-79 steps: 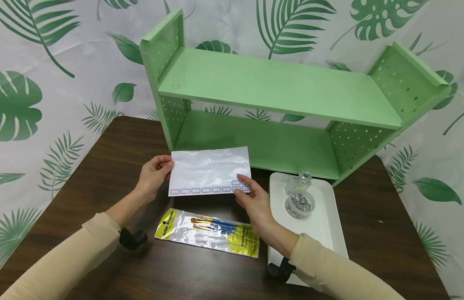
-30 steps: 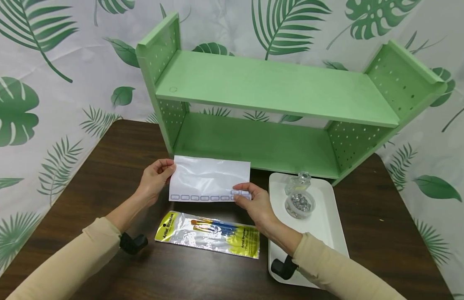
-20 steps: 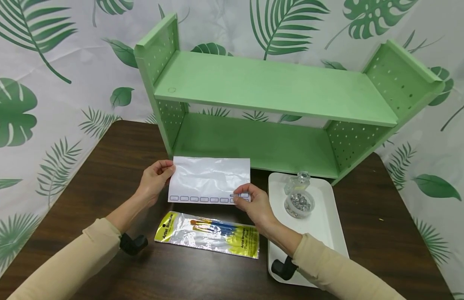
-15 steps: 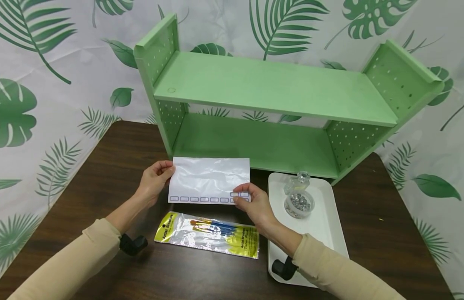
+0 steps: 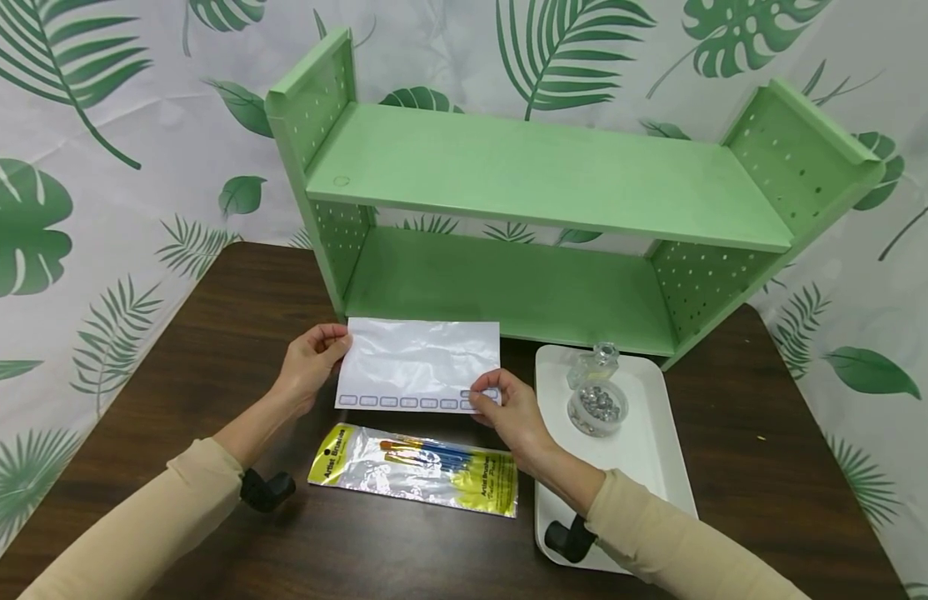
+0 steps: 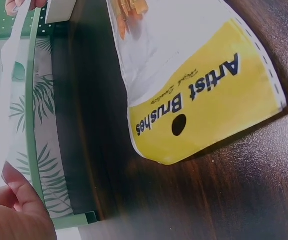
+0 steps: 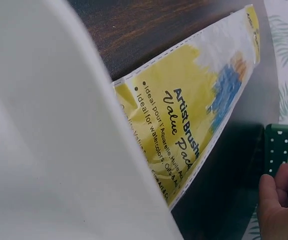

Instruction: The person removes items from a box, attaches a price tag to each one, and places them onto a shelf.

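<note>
A white glossy sheet (image 5: pixel 415 362) with a row of small blue-outlined boxes along its lower edge is held up in front of the green shelf. My left hand (image 5: pixel 308 367) pinches its left edge between thumb and fingers. At the lower right corner, my right hand (image 5: pixel 512 412) pinches it too, covering some boxes. In the left wrist view, the left hand (image 6: pixel 19 210) grips the sheet, seen nearly edge-on. The right wrist view shows the right hand (image 7: pixel 281 205) at its edge. Below the sheet lies a packet of artist brushes (image 5: pixel 411 469), flat on the table and untouched.
Behind the sheet stands a green two-tier shelf (image 5: pixel 539 179) with perforated sides. On the right, a white tray (image 5: pixel 651 442) holds a clear glass bottle (image 5: pixel 593 365) and a round tub of silvery pieces (image 5: pixel 597 408). All rest on a dark wooden table (image 5: pixel 344 550).
Over the frames the sheet has come down slightly toward the brush packet, both hands still pinching it. Its surface has flexed a little. The packet and the tray's contents stay in place.
</note>
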{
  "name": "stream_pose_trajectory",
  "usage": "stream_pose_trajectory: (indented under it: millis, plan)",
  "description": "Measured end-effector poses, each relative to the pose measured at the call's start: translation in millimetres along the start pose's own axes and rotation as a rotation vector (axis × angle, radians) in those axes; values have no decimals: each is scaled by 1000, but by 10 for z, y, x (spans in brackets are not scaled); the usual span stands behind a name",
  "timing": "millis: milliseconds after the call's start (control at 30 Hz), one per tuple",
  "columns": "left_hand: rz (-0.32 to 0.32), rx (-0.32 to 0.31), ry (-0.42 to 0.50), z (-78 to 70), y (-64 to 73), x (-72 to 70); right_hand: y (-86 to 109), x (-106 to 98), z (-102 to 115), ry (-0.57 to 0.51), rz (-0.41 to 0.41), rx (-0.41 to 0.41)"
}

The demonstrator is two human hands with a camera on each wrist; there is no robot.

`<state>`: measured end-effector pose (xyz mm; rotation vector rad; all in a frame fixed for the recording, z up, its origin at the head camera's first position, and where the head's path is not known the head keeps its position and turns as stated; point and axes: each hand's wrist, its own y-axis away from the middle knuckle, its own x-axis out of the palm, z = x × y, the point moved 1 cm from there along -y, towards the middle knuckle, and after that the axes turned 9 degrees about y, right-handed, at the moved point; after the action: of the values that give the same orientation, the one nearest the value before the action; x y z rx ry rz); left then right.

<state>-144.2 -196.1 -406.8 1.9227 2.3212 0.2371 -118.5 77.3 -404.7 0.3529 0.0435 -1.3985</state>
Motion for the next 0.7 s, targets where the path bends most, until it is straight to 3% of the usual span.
stream_pose_trajectory:
  millis: [233, 467, 700]
  plan:
    - [2, -18, -20, 34, -8, -23, 28, -15, -10, -5, 3, 28]
    - [-36, -37, -65, 89, -60, -126, 88, -82, 10, 24, -9, 45]
    - [-15, -82, -91, 117, -83, -209, 133, -177, 5, 48, -24, 105]
